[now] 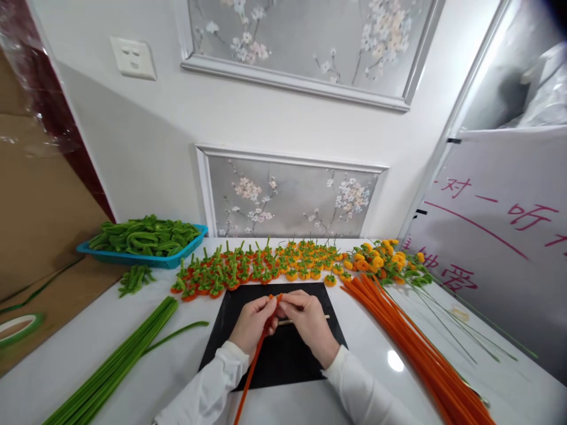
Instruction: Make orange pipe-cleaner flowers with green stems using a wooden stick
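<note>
Hands both closed, working over a black mat (295, 363) on a white desk (181, 366); clock directions taken from mat centre, 12 toward the wall. Left hand (253, 323): fingers and thumb pinching an orange fuzzy strip (250, 378), its tail running down to 7 o'clock. Right hand (309, 321): fingertips pinched at the strip's upper end, near the left thumb. Strip therefore sits above mat centre, between both hands. Pale stick (287, 321) passes behind the right hand; cannot tell whether held or resting.

Surroundings: orange-red flower heads (233, 283) with green stems at 11; yellow-orange heads (315, 274) at 1; yellow blooms (378, 262) with leaves at 2. Orange strip bundle (411, 339) from 2 to 4. Green strip bundle (121, 357) at 8 to 9. Short green pieces (136, 280) between 9 and 10; blue tray (146, 260) heaped with green loops (146, 239) at 10.
</note>
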Demonstrator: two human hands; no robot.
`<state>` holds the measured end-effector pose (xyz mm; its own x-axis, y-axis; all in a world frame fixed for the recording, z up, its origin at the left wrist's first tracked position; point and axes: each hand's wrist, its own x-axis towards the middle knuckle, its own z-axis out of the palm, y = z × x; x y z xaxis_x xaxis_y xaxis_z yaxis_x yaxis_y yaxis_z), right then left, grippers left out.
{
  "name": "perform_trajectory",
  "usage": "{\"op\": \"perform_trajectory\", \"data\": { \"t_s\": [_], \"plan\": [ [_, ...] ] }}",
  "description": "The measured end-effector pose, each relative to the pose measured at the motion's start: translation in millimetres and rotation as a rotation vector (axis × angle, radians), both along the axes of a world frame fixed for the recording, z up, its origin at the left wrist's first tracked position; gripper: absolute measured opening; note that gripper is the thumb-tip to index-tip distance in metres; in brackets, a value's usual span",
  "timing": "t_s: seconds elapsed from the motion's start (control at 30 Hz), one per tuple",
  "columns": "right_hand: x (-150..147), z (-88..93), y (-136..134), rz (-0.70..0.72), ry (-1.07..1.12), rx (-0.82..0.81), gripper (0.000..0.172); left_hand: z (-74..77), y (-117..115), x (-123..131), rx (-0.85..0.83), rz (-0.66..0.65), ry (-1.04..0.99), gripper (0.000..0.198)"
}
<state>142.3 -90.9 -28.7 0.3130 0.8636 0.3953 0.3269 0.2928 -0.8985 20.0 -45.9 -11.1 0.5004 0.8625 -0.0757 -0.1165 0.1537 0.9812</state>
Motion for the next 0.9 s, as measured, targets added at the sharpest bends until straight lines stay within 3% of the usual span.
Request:
{"op": "perform_trajectory", "data": {
  "t_s": [0.23, 0.47, 0.6, 0.73, 0.9],
  "plan": [
    [-1, 2.3, -14, -0.039, -0.182, 0.050, 0.024, -1.9, 2, -3, -0.114, -0.077, 0.040, 0.030],
    [3, 0.7, -20, -0.114, -0.891, 0.229, 0.030, -3.9, 3, -4, -0.319, -0.079, -0.016, 0.023],
    [4, 3.3, -21, -0.149, -1.107, 0.211, 0.026, -1.6, 3, -6, -0.401, -0.102, -0.051, 0.027],
    [6, 4.8, -20, -0.143, -1.056, 0.216, 0.029, 0.8, 0, -7, -0.395, -0.156, -0.105, 0.022],
    [10, 2.7, -19, -0.098, -0.771, 0.237, 0.038, -2.4, 1, -7, -0.328, -0.183, -0.172, 0.020]
  ]
}}
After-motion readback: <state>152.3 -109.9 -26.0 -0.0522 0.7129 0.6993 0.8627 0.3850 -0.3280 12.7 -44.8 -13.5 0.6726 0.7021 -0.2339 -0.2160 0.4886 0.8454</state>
